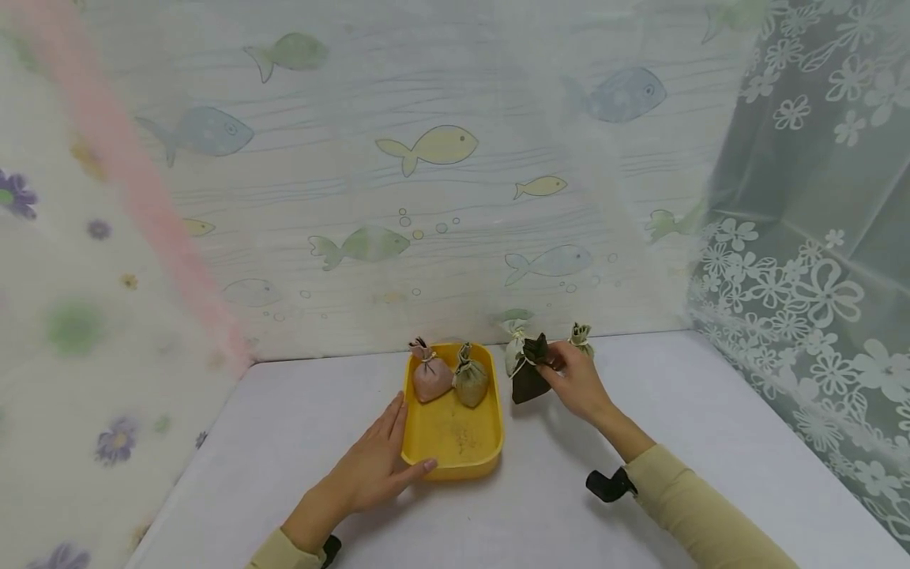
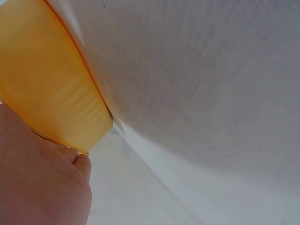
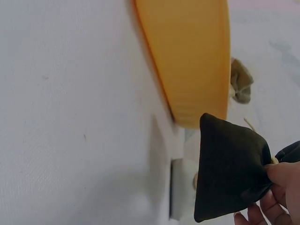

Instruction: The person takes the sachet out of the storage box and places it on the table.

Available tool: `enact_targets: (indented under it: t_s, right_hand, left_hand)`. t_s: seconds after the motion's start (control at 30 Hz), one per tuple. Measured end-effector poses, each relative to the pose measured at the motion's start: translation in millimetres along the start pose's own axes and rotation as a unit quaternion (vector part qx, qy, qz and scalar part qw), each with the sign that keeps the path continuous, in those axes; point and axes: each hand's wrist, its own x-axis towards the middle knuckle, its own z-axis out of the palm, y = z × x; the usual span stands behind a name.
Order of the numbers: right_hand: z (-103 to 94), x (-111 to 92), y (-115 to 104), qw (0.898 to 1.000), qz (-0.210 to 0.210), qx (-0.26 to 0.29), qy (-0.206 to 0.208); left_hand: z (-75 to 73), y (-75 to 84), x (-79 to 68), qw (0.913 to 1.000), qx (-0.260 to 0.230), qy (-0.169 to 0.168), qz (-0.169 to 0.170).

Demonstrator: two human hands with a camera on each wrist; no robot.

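- From where I stood, the dark bag [image 1: 529, 385] was just to the right of the yellow tray [image 1: 442, 431], beside the far half of its right wall, with a narrow gap between the two.
- The right hand [image 1: 579, 383] was the nearer one, reaching in from the bag's right side; its thumb and fingers pinched the bag near the tied neck.
- The bag hung roughly upright, gathered neck on top and wide base below. In the right wrist view the base looked clear of the table [image 1: 227, 458].
- The left hand [image 1: 366, 462] was on the other side of the tray, well apart from the bag. Its fingers lay extended along the left wall and its thumb reached over the near corner; it touched the tray without clenching.
- The tray's long axis ran away from the person, so the bag lay sideways from it, and any shift leftward would, I judged, have to clear the right rim.
- Inside, a pink bag [image 1: 431, 382] and an olive bag [image 1: 471, 382] sat side by side at the far end; the near part of the tray's floor showed bare, with a few dark specks.
- Behind the dark bag stood a white bag [image 1: 513, 348], partly covered by it. A patterned bag [image 1: 580, 336] showed its top just beyond the right hand, which hid the rest.
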Motion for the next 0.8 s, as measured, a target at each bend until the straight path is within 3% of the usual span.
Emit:
enact_targets:
  t_s: [0.3,0.8]
  right_hand:
    - [6.9,3,17,0.999,0.052,-0.011,-0.002]
    - [18.7,-1,27,0.998,0.065,0.002,-0.027]
  left_hand:
    - [-2.4,1.4,-1.0,1.0000,-0.004,-0.002,0.000]
    - [0.2,-1.4,0.4,1.0000,-0.006,-0.005,-0.002]
